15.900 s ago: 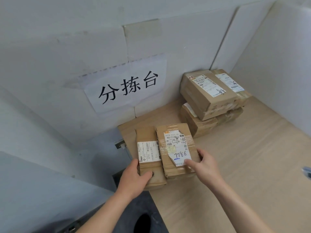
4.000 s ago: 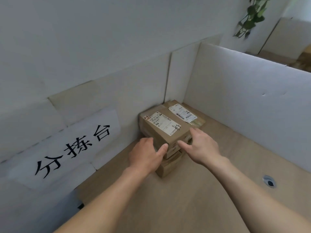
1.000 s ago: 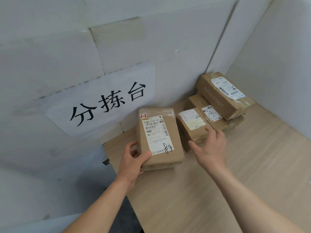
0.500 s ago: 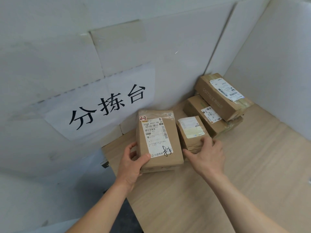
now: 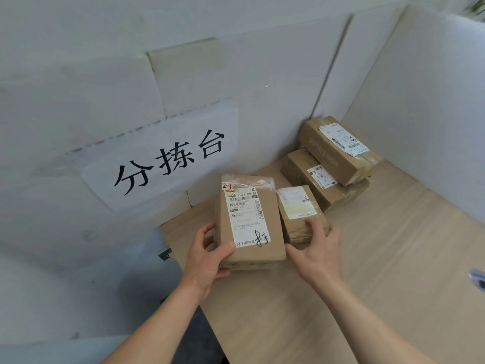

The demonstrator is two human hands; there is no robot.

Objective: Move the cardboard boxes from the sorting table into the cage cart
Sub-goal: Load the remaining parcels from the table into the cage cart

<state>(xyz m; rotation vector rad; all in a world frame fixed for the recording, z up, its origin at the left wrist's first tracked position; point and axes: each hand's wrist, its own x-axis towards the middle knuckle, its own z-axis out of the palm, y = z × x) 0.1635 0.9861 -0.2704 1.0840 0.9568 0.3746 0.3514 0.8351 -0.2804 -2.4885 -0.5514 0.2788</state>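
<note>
— What am I seeing from the head camera?
— My left hand (image 5: 207, 256) grips the near corner of the big labelled box (image 5: 249, 222), thumb on top. My right hand (image 5: 317, 256) curls over the near end of the small box (image 5: 299, 214) just beside it.
— Behind them?
— A stack of two boxes (image 5: 338, 158) in the bench (image 5: 393, 258) corner, and a paper sign (image 5: 168, 158) on the white wall panel

Card, paper and wood.
The big brown cardboard box (image 5: 250, 227) is dull and smooth, with a white paper label (image 5: 245, 215) and crinkly shiny tape (image 5: 249, 181). The small brown cardboard box (image 5: 301, 222) wears glossy clear tape (image 5: 299, 209). The pale wooden table top (image 5: 393, 258) looks smooth and matt. The white paper sign (image 5: 162, 158) is dull.
</note>
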